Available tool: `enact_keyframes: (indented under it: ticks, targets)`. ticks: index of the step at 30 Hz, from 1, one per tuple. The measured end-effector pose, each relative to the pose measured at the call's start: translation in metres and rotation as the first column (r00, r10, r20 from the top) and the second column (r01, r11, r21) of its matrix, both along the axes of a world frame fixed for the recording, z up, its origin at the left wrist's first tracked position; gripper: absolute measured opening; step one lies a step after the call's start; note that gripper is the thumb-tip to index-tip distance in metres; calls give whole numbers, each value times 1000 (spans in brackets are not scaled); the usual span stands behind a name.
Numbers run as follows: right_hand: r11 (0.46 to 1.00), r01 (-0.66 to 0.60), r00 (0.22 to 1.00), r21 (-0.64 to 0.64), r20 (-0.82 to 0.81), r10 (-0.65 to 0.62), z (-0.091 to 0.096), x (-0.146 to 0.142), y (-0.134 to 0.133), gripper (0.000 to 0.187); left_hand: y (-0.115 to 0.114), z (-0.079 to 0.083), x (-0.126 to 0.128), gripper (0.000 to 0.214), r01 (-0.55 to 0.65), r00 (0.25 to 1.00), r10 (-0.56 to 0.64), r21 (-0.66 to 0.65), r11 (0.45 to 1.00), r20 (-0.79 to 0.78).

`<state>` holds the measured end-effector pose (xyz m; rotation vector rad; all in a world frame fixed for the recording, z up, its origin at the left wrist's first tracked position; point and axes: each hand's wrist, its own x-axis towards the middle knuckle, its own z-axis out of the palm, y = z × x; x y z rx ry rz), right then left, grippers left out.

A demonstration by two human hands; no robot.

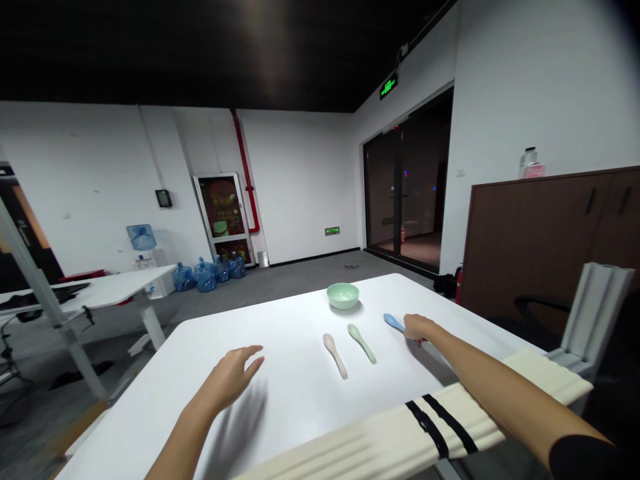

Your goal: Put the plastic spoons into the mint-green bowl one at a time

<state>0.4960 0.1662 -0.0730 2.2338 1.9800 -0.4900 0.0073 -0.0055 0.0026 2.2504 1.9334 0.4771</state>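
Observation:
On the white table (290,393), a blue spoon (394,323) has its handle end in the closed fingers of my right hand (419,328). Its bowl end points up and left; whether it touches the tabletop I cannot tell. To the left lie a pale green spoon (362,344) and a beige spoon (335,355), side by side and apart. Behind them stands a light green bowl (343,296), upright. My left hand (233,377) hovers over the left part of the table, thumb and fingers apart, holding nothing.
A cream padded bar (370,443) with black straps runs along the near table edge. An upright metal profile (595,310) rises at the right, near a brown cabinet (540,233). Another white table (110,287) and several blue water jugs (205,275) are at the left.

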Motion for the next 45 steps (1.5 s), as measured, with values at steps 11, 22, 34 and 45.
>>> enact_keyframes:
  ticks: [11, 22, 34, 45]
  targets:
    - [998, 37, 999, 50, 0, -37, -1, 1, 0, 7, 1, -3, -3, 57, -9, 1000, 9, 16, 1000, 13]
    - [995, 68, 997, 69, -37, -66, 3, 0, -7, 11, 3, -6, -7, 57, -5, 1000, 5, 6, 1000, 10]
    - [853, -168, 973, 494, -54, 223, 67, -71, -26, 68, -7, 3, 0, 54, -21, 1000, 21, 19, 1000, 8]
    - [832, -279, 928, 479, -87, 361, 38, -122, -68, 77, -7, 3, 0, 56, -24, 999, 24, 18, 1000, 21]
